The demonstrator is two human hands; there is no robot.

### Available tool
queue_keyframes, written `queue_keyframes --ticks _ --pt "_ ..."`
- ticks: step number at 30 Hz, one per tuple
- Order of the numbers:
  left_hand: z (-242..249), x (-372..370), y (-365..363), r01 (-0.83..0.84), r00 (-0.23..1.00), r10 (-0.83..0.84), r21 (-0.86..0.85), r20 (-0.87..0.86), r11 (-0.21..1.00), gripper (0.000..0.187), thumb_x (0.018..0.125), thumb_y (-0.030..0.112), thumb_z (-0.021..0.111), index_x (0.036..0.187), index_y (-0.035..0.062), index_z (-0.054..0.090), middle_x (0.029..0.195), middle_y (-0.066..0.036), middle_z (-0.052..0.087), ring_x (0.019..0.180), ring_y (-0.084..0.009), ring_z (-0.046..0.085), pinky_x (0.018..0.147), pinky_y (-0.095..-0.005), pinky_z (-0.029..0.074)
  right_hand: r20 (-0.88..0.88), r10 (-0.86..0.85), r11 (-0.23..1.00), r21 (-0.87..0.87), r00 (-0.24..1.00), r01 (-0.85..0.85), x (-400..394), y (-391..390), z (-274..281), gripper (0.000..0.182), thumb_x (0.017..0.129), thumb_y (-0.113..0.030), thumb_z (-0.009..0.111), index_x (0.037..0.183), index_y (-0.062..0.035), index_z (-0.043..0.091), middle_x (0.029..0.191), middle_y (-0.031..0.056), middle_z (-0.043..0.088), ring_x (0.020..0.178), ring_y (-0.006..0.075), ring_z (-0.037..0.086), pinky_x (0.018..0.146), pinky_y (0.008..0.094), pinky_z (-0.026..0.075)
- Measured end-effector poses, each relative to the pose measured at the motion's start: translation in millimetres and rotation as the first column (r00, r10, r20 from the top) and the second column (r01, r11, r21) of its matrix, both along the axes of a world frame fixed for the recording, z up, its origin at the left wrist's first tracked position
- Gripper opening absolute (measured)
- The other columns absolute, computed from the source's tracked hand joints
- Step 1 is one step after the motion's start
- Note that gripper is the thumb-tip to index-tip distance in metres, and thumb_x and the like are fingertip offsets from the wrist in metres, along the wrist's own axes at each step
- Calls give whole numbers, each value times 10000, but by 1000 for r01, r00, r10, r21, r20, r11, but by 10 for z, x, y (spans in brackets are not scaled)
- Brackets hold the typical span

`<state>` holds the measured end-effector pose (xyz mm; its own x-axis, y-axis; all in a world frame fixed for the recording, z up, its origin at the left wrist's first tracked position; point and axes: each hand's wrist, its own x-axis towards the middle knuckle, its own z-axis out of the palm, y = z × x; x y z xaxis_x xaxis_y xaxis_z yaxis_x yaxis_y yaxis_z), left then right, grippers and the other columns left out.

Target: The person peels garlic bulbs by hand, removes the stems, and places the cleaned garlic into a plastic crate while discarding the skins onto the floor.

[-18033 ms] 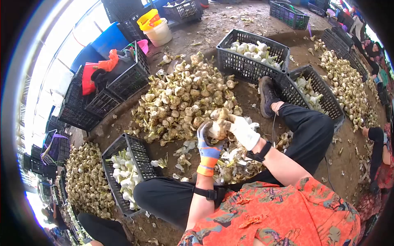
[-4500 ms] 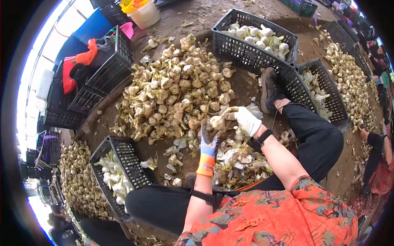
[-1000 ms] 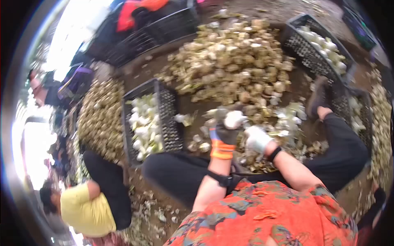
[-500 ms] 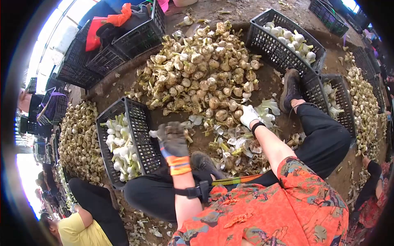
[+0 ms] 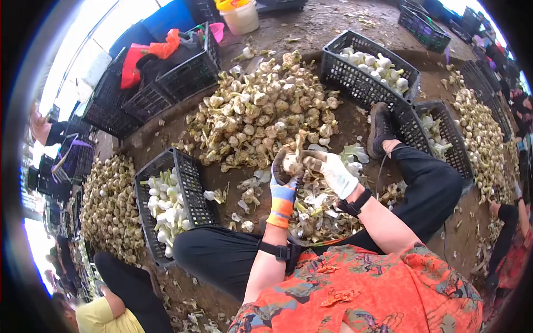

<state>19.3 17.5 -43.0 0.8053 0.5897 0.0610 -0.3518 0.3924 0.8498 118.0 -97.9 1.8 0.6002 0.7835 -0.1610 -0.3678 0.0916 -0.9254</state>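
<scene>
In front of me, my left hand (image 5: 282,186), in a glove with a dark palm and a blue and orange cuff, grips a garlic bulb (image 5: 291,164) with its stem pointing up. My right hand (image 5: 336,173), in a white glove with soiled fingertips, closes on the bulb's right side. Beyond both hands lies a heap of unpeeled, earthy garlic (image 5: 261,111). Loose white garlic skins (image 5: 319,213) cover the ground below them. A cleaner bulb with a green stem (image 5: 215,195) rests beside the left crate.
A black crate (image 5: 195,191) of white bulbs stands left; another crate (image 5: 363,89) stands far right, beside a third (image 5: 452,130). Stacked crates (image 5: 189,72) hold cloths and bags. A white bucket (image 5: 241,19) is at the back. A person in yellow (image 5: 105,316) sits at lower left.
My left hand has moved right, away from the left crate. My right hand has drawn off the heap's edge, and both now meet at one garlic bulb. The view has shifted slightly.
</scene>
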Motion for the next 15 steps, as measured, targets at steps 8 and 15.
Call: queue_keyframes --ticks 8,15 --pt "-116 -26 -56 -45 999 48 170 -15 984 693 658 -138 728 1268 39 453 1244 -86 525 1094 -195 537 924 -342 491 -48 -77 997 9 996 78 -157 -3 244 342 800 -145 718 1085 17 623 981 44 661 879 103 602 791 253 474" --pt "-167 -14 -5 14 999 -22 223 31 975 689 687 -117 722 1286 66 436 1217 -84 528 1079 -216 545 900 -369 511 5 -26 991 132 1000 25 -33 -161 129 305 773 3 629 1076 40 622 973 31 660 869 97 594 765 242 469"
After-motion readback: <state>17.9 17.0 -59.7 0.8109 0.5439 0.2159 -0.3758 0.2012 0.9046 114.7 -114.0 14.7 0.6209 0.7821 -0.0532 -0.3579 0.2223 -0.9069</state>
